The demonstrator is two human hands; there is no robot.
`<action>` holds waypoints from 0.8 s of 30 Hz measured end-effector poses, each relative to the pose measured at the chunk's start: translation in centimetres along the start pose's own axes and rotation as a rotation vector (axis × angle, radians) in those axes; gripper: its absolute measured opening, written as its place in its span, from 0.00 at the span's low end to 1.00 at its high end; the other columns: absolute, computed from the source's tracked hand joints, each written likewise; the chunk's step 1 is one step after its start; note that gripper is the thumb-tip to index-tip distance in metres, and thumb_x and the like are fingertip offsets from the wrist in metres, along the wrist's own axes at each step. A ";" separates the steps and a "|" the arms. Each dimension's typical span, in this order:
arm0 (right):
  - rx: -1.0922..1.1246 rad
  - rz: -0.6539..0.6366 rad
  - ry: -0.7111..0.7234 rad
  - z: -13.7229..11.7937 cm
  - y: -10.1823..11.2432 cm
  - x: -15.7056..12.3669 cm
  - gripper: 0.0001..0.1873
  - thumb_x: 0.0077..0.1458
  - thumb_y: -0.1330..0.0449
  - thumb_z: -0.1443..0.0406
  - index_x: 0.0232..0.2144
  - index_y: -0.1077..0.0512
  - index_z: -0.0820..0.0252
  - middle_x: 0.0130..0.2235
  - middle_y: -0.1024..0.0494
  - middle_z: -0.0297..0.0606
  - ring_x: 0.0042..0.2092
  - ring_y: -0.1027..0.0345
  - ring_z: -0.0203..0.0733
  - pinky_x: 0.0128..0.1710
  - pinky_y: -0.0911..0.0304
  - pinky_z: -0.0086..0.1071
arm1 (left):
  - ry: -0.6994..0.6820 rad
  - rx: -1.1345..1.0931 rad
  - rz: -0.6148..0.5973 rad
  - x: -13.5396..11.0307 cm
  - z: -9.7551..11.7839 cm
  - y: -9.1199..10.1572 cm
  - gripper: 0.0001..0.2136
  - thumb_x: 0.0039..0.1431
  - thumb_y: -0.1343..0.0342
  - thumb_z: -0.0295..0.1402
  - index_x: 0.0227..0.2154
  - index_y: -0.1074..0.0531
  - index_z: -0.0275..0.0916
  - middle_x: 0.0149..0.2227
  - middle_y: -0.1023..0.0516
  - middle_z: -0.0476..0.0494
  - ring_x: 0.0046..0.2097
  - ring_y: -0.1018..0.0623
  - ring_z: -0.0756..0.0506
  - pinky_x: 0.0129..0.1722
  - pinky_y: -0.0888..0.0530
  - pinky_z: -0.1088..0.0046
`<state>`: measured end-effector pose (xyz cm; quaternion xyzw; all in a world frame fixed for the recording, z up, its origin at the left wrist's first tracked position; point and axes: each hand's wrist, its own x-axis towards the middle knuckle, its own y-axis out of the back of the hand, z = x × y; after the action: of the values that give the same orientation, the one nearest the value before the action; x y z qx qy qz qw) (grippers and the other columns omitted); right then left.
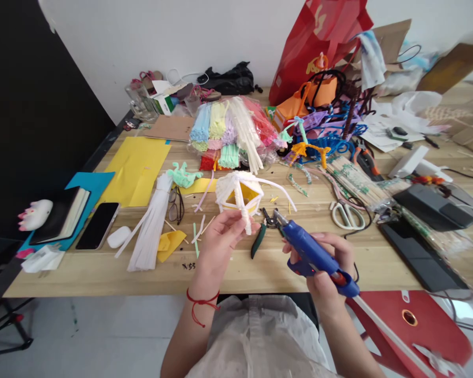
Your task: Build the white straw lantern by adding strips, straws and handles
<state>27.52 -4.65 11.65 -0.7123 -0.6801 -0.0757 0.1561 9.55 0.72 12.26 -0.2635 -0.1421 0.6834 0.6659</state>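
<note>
My left hand (219,234) pinches the bottom of a small lantern-shaped craft (239,196) made of white pipe cleaners around a yellow core, held above the wooden table (102,268). A long white pipe cleaner trails off its right side. My right hand (326,265) grips a blue hot glue gun (312,253), its nozzle pointing up-left, close to the craft's lower right. A white glue stick protrudes from the gun's back. Green-handled pliers (260,236) lie on the table between my hands.
Bundles of coloured pipe cleaners (228,134) lie behind, beside a red bag (319,42) and a blue pipe-cleaner pile. White scissors (343,214), bamboo sticks, black devices sit right. White pipe cleaners (150,226), glasses, phone (98,226), earbud case, yellow paper lie left.
</note>
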 end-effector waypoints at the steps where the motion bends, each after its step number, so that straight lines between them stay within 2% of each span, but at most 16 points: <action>1: 0.030 0.009 -0.005 0.0 0.0 0.0 0.22 0.53 0.40 0.51 0.48 0.36 0.48 0.36 0.25 0.38 0.32 0.26 0.47 0.28 0.30 0.42 | 0.026 -0.029 -0.007 0.0 0.0 0.0 0.17 0.38 0.27 0.38 0.31 0.25 0.39 0.30 0.20 0.48 0.29 0.20 0.50 0.38 0.21 0.70; 4: 0.141 0.074 0.027 0.1 -0.3 0.0 0.20 0.55 0.41 0.52 0.47 0.31 0.53 0.35 0.24 0.39 0.31 0.26 0.46 0.28 0.30 0.41 | 0.075 -0.078 -0.041 0.1 -0.1 0.0 0.18 0.39 0.28 0.37 0.33 0.25 0.39 0.34 0.20 0.47 0.33 0.19 0.49 0.40 0.20 0.70; 9: 0.244 0.092 0.008 0.0 -0.9 0.1 0.19 0.57 0.45 0.51 0.44 0.26 0.56 0.22 0.25 0.35 0.21 0.31 0.41 0.22 0.32 0.37 | 0.126 -0.166 -0.126 0.3 -0.4 -0.1 0.13 0.48 0.32 0.35 0.36 0.26 0.41 0.33 0.23 0.49 0.36 0.20 0.50 0.41 0.21 0.74; 11: 0.232 0.085 -0.021 0.0 -0.9 0.0 0.19 0.57 0.45 0.52 0.42 0.25 0.57 0.21 0.25 0.35 0.20 0.31 0.42 0.20 0.33 0.36 | 0.207 -0.263 -0.117 0.3 -0.4 -0.5 0.10 0.50 0.33 0.31 0.35 0.26 0.40 0.32 0.23 0.49 0.35 0.20 0.52 0.39 0.21 0.78; 14: 0.211 0.114 -0.039 0.3 -0.8 -0.3 0.18 0.56 0.44 0.54 0.41 0.24 0.58 0.21 0.25 0.35 0.19 0.31 0.42 0.17 0.35 0.35 | 0.330 -0.388 -0.025 0.0 0.0 -1.2 0.04 0.56 0.41 0.23 0.33 0.26 0.37 0.31 0.21 0.49 0.33 0.20 0.54 0.37 0.22 0.82; 18: 0.191 0.150 -0.043 0.7 -0.5 -0.6 0.18 0.55 0.43 0.55 0.40 0.23 0.60 0.24 0.24 0.37 0.19 0.30 0.41 0.14 0.36 0.33 | 0.400 -0.472 0.058 -0.3 0.7 -2.1 0.12 0.64 0.55 0.19 0.33 0.26 0.33 0.29 0.21 0.46 0.30 0.20 0.54 0.34 0.22 0.82; 24: 0.136 0.177 -0.036 1.3 -0.1 -0.8 0.17 0.54 0.43 0.56 0.39 0.22 0.61 0.23 0.26 0.37 0.19 0.30 0.43 0.13 0.38 0.32 | 0.406 -0.517 0.062 -0.5 0.8 -2.3 0.16 0.66 0.60 0.18 0.32 0.27 0.32 0.28 0.21 0.47 0.29 0.20 0.54 0.31 0.22 0.83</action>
<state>27.22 -5.00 10.20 -0.7585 -0.6208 -0.0026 0.1981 11.06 0.54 14.28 -0.5588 -0.1670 0.5780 0.5707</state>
